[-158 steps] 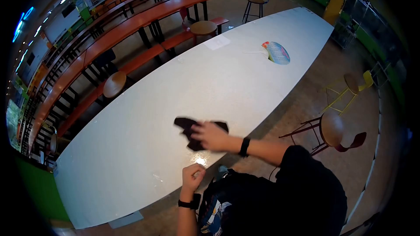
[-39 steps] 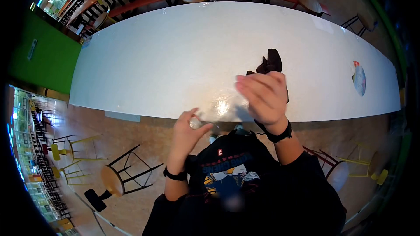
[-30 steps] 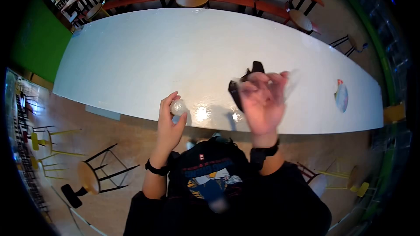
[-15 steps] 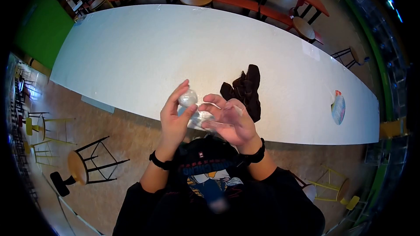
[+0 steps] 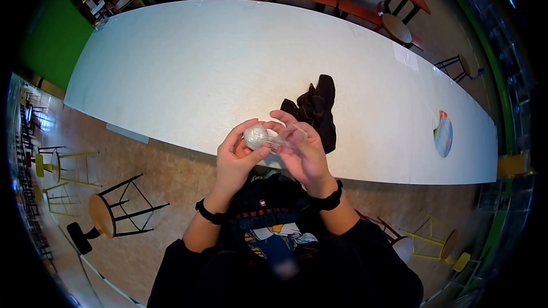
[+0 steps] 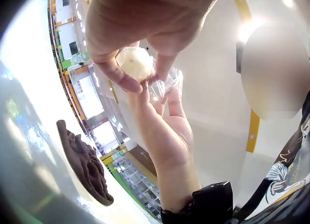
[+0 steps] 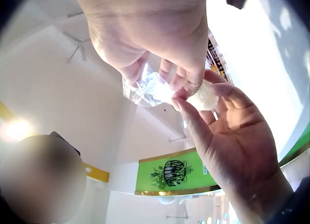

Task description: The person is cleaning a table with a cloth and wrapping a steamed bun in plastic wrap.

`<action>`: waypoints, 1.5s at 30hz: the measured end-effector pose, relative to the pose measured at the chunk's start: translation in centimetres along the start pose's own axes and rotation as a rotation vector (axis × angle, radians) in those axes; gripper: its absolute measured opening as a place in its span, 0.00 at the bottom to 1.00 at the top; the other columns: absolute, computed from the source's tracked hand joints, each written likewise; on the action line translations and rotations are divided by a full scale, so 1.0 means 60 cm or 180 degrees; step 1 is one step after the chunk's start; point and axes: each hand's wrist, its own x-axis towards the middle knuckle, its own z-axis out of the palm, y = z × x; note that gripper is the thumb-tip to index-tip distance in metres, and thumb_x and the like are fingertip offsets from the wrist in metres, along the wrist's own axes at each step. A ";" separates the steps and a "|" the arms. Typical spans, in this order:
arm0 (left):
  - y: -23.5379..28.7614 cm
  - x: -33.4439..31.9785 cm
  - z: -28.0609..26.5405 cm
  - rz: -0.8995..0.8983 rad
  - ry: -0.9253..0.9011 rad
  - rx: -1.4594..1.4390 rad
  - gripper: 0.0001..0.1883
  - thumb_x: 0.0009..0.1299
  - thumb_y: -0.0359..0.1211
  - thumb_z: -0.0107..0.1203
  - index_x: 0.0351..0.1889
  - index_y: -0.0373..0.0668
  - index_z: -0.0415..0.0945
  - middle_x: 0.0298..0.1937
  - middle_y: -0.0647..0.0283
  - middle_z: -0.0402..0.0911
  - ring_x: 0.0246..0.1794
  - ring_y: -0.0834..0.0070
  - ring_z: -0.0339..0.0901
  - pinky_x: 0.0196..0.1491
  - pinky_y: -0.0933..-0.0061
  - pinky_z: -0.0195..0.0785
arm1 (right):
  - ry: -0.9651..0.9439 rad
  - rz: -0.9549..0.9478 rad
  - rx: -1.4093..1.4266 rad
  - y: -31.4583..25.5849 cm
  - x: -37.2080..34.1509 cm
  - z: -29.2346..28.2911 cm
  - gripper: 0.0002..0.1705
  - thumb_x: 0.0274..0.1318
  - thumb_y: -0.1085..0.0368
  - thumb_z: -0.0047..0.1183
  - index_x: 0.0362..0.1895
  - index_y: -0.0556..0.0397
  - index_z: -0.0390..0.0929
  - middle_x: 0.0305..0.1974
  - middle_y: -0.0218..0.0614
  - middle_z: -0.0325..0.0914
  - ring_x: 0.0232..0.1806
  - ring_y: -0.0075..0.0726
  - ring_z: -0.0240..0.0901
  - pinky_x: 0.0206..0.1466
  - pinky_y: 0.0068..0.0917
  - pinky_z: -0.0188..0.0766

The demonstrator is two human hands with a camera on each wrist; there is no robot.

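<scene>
The pale ball point(image 5: 255, 136), about round and wrapped in clear plastic film point(image 5: 279, 141), is held up off the table point(image 5: 171, 80), seen over its six-o'clock edge. The left hand point(image 5: 231, 164) grips it from about seven o'clock, fingers curled round one side and thumb against the other, the gap between them just the ball's width. The right hand point(image 5: 306, 158), at about four o'clock from the ball, pinches the loose, gathered film between thumb and fingers; its other fingers are partly bent and spread.

The ball looks light enough for one hand. Whether it is firm or soft inside does not show, so a cupped, even hold round its widest part would suit it better than a hard squeeze. The film looks thin, crinkly and smooth: it could slide over the ball or tear under a sharp pull, and its loose bunch, at three o'clock from the ball, gives the better purchase for a fingertip pinch. A hold on the film alone might let the ball swing or slip.

Outward, a crumpled dark brown cloth point(image 5: 321, 111) lies on the table at about two o'clock, just beyond the right hand; it looks soft and limp. Well apart at three o'clock lies a flat, rounded blue printed piece point(image 5: 443, 138) with a red tip.
</scene>
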 end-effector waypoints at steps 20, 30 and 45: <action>-0.004 0.005 -0.041 -0.1671 -0.1490 0.0045 0.22 0.69 0.29 0.58 0.58 0.34 0.66 0.44 0.58 0.81 0.38 0.78 0.77 0.45 0.77 0.72 | -0.0209 -0.4045 -0.6642 -0.164 0.005 -0.008 0.12 0.40 0.71 0.58 0.35 0.54 0.82 0.33 0.32 0.82 0.34 0.35 0.79 0.34 0.28 0.68; 0.028 0.010 -0.039 -0.1172 -0.1018 -0.0616 0.27 0.64 0.34 0.66 0.57 0.30 0.71 0.48 0.57 0.81 0.43 0.73 0.82 0.50 0.74 0.75 | 0.0117 -0.2571 -0.6482 -0.075 -0.010 -0.046 0.16 0.40 0.76 0.56 0.39 0.54 0.82 0.31 0.31 0.79 0.35 0.36 0.76 0.40 0.33 0.67; -0.038 0.027 0.013 0.1194 0.0550 0.2578 0.24 0.56 0.25 0.69 0.52 0.36 0.79 0.48 0.57 0.80 0.44 0.74 0.75 0.41 0.79 0.69 | 0.1087 0.0541 -0.3356 -0.013 -0.031 -0.007 0.18 0.58 0.71 0.55 0.53 0.65 0.76 0.32 0.38 0.81 0.34 0.24 0.77 0.39 0.21 0.71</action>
